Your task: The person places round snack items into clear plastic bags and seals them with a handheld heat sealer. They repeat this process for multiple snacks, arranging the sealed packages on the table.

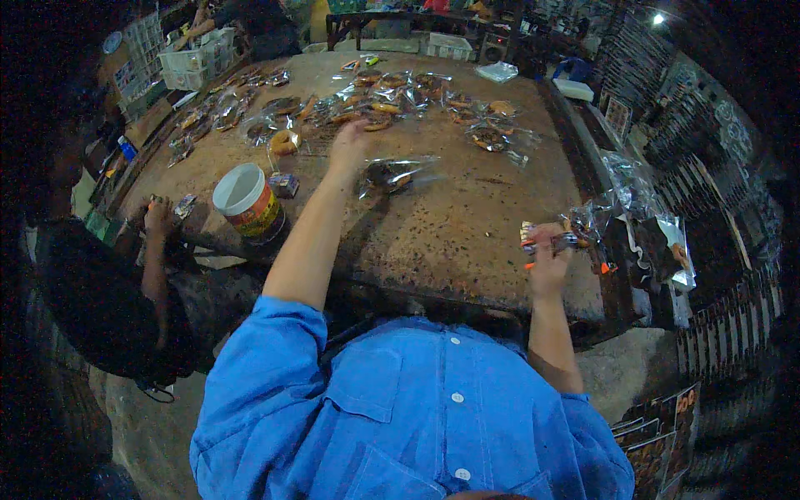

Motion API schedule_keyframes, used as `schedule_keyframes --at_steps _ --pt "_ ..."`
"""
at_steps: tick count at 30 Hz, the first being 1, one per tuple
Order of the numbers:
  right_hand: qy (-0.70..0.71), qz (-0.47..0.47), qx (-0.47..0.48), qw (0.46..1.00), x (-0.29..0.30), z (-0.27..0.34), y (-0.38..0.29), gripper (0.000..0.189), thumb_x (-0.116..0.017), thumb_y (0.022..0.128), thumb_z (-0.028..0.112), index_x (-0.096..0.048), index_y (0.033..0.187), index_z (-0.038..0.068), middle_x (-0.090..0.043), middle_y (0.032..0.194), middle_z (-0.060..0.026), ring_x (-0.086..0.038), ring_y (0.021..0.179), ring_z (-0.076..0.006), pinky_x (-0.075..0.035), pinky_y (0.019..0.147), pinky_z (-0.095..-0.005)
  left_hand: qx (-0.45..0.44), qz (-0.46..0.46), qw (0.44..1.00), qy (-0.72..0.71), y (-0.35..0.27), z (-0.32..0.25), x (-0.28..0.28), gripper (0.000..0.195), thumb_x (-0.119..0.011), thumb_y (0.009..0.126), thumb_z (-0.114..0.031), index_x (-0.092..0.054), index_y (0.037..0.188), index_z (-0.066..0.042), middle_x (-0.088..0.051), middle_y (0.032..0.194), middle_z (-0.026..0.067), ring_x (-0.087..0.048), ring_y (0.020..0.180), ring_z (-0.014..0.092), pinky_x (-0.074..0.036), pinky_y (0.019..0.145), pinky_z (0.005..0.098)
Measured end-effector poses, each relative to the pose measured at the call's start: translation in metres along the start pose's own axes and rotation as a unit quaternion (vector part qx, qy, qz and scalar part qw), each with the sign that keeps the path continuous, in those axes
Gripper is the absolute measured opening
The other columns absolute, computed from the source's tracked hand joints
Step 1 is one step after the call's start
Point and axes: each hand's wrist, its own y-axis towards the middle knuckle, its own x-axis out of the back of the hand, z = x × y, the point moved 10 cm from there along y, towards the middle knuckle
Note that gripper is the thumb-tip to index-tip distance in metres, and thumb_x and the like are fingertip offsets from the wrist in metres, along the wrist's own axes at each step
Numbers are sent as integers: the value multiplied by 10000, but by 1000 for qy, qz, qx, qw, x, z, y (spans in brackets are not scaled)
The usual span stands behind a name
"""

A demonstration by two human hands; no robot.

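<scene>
My left hand [351,137] reaches over the table at the near edge of a pile of clear plastic packets [384,97] with brown and tan ring-shaped pieces inside. Blur hides whether its fingers grip one. Below it lies a single clear packet [397,176] with dark contents. My right hand [549,250], fingers curled, is at the table's right side over a small printed box [528,236] and something with an orange tip [530,266]. What it grips is unclear. Crumpled clear plastic [590,219] lies just beyond it.
A white-rimmed plastic bucket [250,203] stands at the table's near left, beside a small box [284,185] and a tan ring [285,142]. Another person's hand [157,212] rests at the left edge. White plastic baskets [197,59] stand far left. Dark specks dot the wooden tabletop [437,250].
</scene>
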Motion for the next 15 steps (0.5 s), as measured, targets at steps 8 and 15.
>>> schedule_keyframes --at_steps 8,15 --pt "-100 134 -25 986 -26 10 -13 121 -688 815 146 -599 838 67 -621 797 -48 -591 749 -154 -462 688 -281 43 449 806 383 -6 38 -83 671 -815 591 -261 -579 1183 -51 -610 1134 151 -594 997 254 -484 823 337" --pt "-80 121 -189 971 -40 -32 2 225 -753 774 232 -637 912 96 -625 834 -16 -564 761 -114 -464 727 -275 81 369 917 -127 -106 -66 -126 566 -784 680 -152 -559 1184 -28 -639 1060 103 -613 926 186 -500 797 355"
